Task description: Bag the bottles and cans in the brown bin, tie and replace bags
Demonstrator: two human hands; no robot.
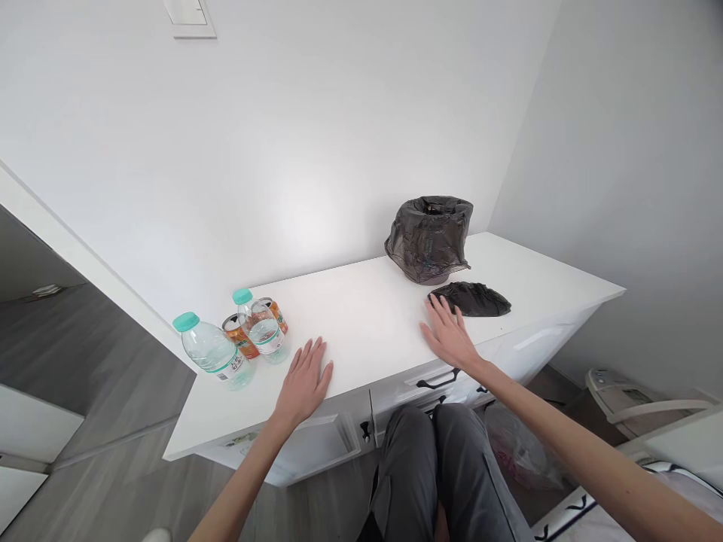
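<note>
My left hand (305,384) lies flat near the front edge of the white cabinet top (350,316), fingers stretched out and nothing in it. To its left stand two clear plastic bottles with teal caps, a nearer bottle (212,348) and a farther bottle (265,331). Two orange drink cans, one can (244,342) and another can (278,315), stand upright among them. My right hand (449,335) rests open, its fingertips at the left end of a folded black plastic bag (474,299). Behind that, a bin lined with a black bag (432,241) stands near the wall.
Drawers with dark handles (437,380) and cupboard doors (321,444) are below the top. My knees (434,452) are close to the cabinet front. At the lower right are a clear plastic bag (520,444) on the floor and a pale appliance (626,395).
</note>
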